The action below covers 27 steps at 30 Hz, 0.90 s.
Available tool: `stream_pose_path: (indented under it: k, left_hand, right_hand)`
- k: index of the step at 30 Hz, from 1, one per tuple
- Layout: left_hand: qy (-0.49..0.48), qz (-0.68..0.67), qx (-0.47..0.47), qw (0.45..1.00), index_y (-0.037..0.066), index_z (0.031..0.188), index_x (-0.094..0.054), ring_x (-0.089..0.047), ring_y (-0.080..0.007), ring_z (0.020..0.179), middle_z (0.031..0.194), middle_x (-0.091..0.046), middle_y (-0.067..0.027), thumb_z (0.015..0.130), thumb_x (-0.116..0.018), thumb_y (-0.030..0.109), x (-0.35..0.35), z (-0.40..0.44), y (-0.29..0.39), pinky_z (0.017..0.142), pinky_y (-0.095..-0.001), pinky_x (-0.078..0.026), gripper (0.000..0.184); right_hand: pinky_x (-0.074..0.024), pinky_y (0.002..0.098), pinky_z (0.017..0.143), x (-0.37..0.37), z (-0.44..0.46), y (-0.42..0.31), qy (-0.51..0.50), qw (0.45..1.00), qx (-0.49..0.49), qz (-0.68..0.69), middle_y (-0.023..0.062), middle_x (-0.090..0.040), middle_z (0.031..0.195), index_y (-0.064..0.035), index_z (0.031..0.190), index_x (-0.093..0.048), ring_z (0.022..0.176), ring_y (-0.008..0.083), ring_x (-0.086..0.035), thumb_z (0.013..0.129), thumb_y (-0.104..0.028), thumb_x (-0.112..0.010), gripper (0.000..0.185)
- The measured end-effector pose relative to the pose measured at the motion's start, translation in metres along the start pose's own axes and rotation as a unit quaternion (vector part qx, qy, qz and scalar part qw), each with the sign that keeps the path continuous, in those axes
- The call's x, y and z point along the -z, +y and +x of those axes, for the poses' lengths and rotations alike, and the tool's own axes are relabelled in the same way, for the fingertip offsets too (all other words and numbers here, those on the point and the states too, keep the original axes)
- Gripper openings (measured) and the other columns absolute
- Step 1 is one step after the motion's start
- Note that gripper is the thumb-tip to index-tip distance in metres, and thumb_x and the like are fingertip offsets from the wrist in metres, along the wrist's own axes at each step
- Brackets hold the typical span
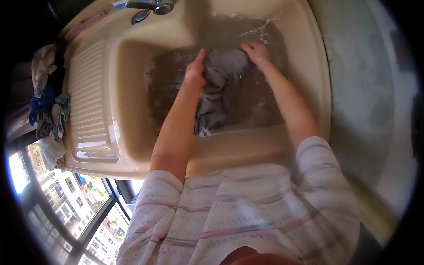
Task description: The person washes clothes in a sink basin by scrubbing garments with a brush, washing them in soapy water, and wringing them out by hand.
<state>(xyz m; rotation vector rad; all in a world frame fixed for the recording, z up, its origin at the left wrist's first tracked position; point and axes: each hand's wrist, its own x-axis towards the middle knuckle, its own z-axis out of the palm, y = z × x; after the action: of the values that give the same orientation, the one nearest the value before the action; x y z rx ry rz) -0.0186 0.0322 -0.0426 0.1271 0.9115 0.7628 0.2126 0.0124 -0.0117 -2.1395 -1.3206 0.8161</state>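
A grey wet cloth [226, 65], its kind not clear, lies bunched in the murky water of a beige sink [132, 95]. Along its left edge is my left hand [195, 71], one digit pointing up and the other fingers mostly hidden. My right hand [257, 54] is at the cloth's upper right corner, fingers bent and closed on its edge. Folds of the cloth trail down toward the sink's near wall, where a darker part with white suds or pattern shows. Bits of foam float on the water.
A chrome faucet [154, 6] juts over the sink's far left. To the left is a ribbed drainboard [88, 97], with several crumpled cloths [46, 106] hanging beside its outer edge. A window [84, 207] is at lower left, a pale wall [362, 88] at right.
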Motion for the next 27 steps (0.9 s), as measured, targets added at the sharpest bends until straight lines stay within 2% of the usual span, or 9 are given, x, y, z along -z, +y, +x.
stream_pose_path:
  k: [2,4,7,13,17,19,20,23,27]
  left_hand:
    - [-0.028,-0.001,-0.013,1.0,-0.002,0.113,-0.053,-0.058,-0.0236,0.098,0.109,-0.06,-0.0102,0.084,-0.064,0.025,0.007,-0.001,0.009,0.085,-0.0366,-0.048,0.042]
    - [-0.017,0.046,-0.037,0.998,-0.002,0.11,-0.055,-0.058,-0.0231,0.096,0.106,-0.061,-0.0102,0.082,-0.065,0.019,-0.008,-0.012,0.004,0.083,-0.0366,-0.048,0.037]
    - [0.011,0.104,-0.016,0.994,-0.002,0.106,-0.058,-0.059,-0.0227,0.095,0.103,-0.061,-0.0108,0.079,-0.065,0.009,-0.019,-0.028,0.006,0.082,-0.0351,-0.049,0.03]
    - [-0.048,0.036,0.034,0.998,0.001,0.106,-0.058,-0.055,-0.0219,0.101,0.106,-0.061,-0.0095,0.084,-0.06,0.017,0.005,-0.001,0.006,0.089,-0.0355,-0.044,0.028]
    - [0.003,0.001,0.037,0.999,0.006,0.11,-0.057,-0.054,-0.0206,0.102,0.111,-0.059,-0.0081,0.089,-0.052,0.032,-0.029,-0.036,0.01,0.092,-0.0354,-0.042,0.034]
    - [-0.267,-0.059,-0.077,0.959,0.009,0.102,-0.056,-0.054,-0.0212,0.094,0.102,-0.058,-0.0063,0.089,-0.047,0.034,0.018,-0.011,-0.011,0.086,-0.0371,-0.043,0.03]
    - [-0.052,0.032,-0.127,0.99,0.009,0.098,-0.056,-0.054,-0.0215,0.091,0.096,-0.058,-0.0052,0.089,-0.046,0.033,-0.01,-0.046,-0.015,0.083,-0.0378,-0.044,0.027]
    - [-0.021,0.24,-0.091,0.966,0.001,0.115,-0.052,-0.051,-0.0222,0.104,0.111,-0.056,-0.0101,0.088,-0.052,0.032,0.007,0.027,-0.012,0.085,-0.0372,-0.043,0.041]
    - [0.023,-0.004,-0.003,1.0,-0.001,0.113,-0.054,-0.057,-0.0269,0.098,0.109,-0.059,-0.0138,0.089,-0.054,0.034,-0.028,-0.01,0.024,0.085,-0.0434,-0.046,0.042]
  right_hand:
    - [-0.048,0.0408,0.072,0.002,0.012,0.022,0.006,0.985,-0.061,0.161,0.0223,-0.064,0.089,0.0037,0.095,-0.062,0.085,0.0332,-0.063,0.074,-0.049,-0.067,0.057]
    - [-0.0467,0.0376,0.077,-0.03,-0.013,-0.008,0.061,0.992,0.104,0.042,0.0223,-0.064,0.093,0.005,0.097,-0.06,0.095,0.0293,-0.06,0.072,-0.05,-0.068,0.061]
    - [-0.0469,0.0306,0.07,-0.016,-0.027,-0.029,-0.193,0.974,0.099,0.062,0.0147,-0.064,0.082,0.0002,0.099,-0.061,0.083,0.0221,-0.061,0.068,-0.027,-0.069,0.042]
    - [-0.0481,0.0293,0.073,-0.012,-0.005,-0.023,-0.02,0.96,-0.021,0.279,0.0106,-0.062,0.098,0.0017,0.097,-0.063,0.086,0.0191,-0.059,0.067,-0.015,-0.069,0.034]
    - [-0.049,0.0409,0.066,-0.068,-0.071,-0.096,0.047,0.971,0.23,0.041,0.012,-0.063,0.071,-0.0127,0.075,-0.064,0.071,0.033,-0.061,0.073,-0.029,-0.061,0.016]
    - [-0.0486,0.042,0.068,-0.074,-0.094,-0.115,0.087,0.958,0.27,0.035,0.0117,-0.062,0.07,-0.0127,0.072,-0.062,0.07,0.0325,-0.061,0.073,-0.031,-0.062,0.019]
    - [-0.0484,0.042,0.069,-0.072,-0.092,-0.115,0.087,0.963,0.255,0.006,0.0124,-0.062,0.071,-0.0126,0.071,-0.061,0.071,0.0325,-0.061,0.074,-0.031,-0.062,0.019]
    - [-0.0485,0.0409,0.069,-0.064,-0.048,-0.101,0.1,0.988,0.115,-0.025,0.0158,-0.062,0.072,-0.0108,0.071,-0.062,0.072,0.0353,-0.06,0.075,-0.032,-0.063,0.021]
    - [-0.0474,0.0344,0.063,-0.011,0.029,0.015,0.03,0.997,0.073,0.022,0.0128,-0.064,0.075,-0.0001,0.085,-0.063,0.071,0.0221,-0.062,0.074,-0.028,-0.068,0.031]
